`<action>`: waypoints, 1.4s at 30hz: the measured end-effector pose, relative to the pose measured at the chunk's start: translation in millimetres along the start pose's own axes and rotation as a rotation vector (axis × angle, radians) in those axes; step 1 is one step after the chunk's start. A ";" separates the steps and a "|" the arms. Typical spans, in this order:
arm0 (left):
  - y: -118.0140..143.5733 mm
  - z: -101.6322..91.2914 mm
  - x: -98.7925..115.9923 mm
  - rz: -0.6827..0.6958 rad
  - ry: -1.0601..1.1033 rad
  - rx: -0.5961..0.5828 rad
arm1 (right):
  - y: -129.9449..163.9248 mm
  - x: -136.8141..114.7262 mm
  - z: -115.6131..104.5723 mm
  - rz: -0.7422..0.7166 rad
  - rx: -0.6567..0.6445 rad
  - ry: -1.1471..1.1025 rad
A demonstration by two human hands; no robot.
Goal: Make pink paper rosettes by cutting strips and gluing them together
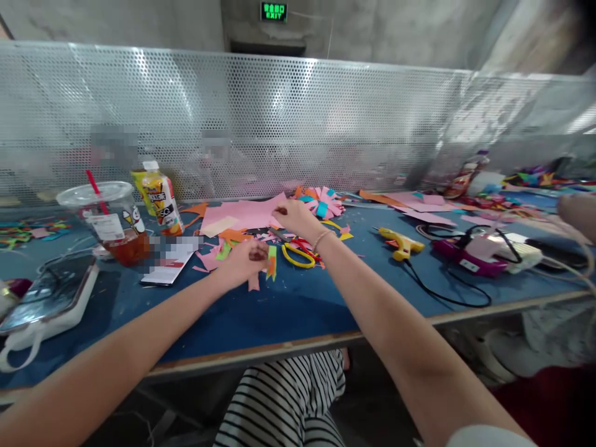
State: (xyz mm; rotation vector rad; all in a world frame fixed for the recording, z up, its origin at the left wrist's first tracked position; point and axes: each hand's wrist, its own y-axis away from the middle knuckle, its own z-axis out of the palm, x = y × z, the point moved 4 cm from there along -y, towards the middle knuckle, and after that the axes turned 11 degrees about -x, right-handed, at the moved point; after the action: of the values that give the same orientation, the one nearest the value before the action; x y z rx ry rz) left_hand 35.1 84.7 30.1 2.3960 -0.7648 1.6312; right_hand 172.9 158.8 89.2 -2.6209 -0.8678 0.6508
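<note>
My left hand (244,264) is above the front middle of the blue table, its fingers pinched on a small green and orange paper strip (272,263) that hangs down. My right hand (298,218) is farther back, beside the right edge of a pink paper sheet (254,210). Its fingers are curled together, and what is between them, if anything, is hidden. Scissors with yellow and red handles (298,256) lie just below my right hand. Pink and orange paper scraps (209,257) are scattered by my left hand. Behind my right hand sits a pink and blue paper pompom (326,203).
At left stand a plastic cup of brown drink (128,245), a bottle (162,202) and a tablet-like device (56,288). On the right lie a yellow glue gun (400,243) with a black cord and a purple power strip (470,257). A perforated metal screen (288,118) closes the back.
</note>
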 end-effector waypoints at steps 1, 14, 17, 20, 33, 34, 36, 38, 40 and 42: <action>-0.1 -7.2 -0.2 0.032 0.016 0.035 | 0.7 -0.6 6.2 -0.007 -0.020 -0.093; 1.7 -54.8 -10.8 0.150 0.017 0.246 | 26.2 -21.7 60.2 -0.098 -0.503 -0.719; 2.1 -53.9 -9.9 0.158 0.030 0.233 | 23.9 -21.1 64.6 -0.097 -0.456 -0.667; 2.2 -51.9 -10.8 0.165 0.032 0.219 | 24.3 -24.0 64.9 -0.100 -0.451 -0.614; 1.1 -45.4 -16.7 0.124 -0.004 0.127 | 23.4 -31.9 61.3 -0.111 -0.358 -0.516; 1.0 -45.7 -17.0 0.118 -0.004 0.124 | 23.4 -32.2 60.9 -0.122 -0.352 -0.514; 1.0 -45.7 -16.8 0.115 0.007 0.124 | 23.7 -33.4 58.8 -0.147 -0.336 -0.496; 0.9 -44.8 -16.1 0.118 0.037 0.117 | 24.7 -34.5 56.2 -0.165 -0.332 -0.466; 0.7 -43.2 -15.8 0.115 0.062 0.098 | 25.7 -35.2 54.1 -0.173 -0.341 -0.422; 0.6 -41.8 -16.1 0.104 0.055 0.089 | 26.3 -35.3 52.4 -0.175 -0.352 -0.384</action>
State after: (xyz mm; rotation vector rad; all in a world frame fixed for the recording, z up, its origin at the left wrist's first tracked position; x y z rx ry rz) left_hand -4.4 105.8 32.2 2.3969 -0.8371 1.7993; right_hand 133.9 123.9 45.1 -2.7146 -1.4220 1.0571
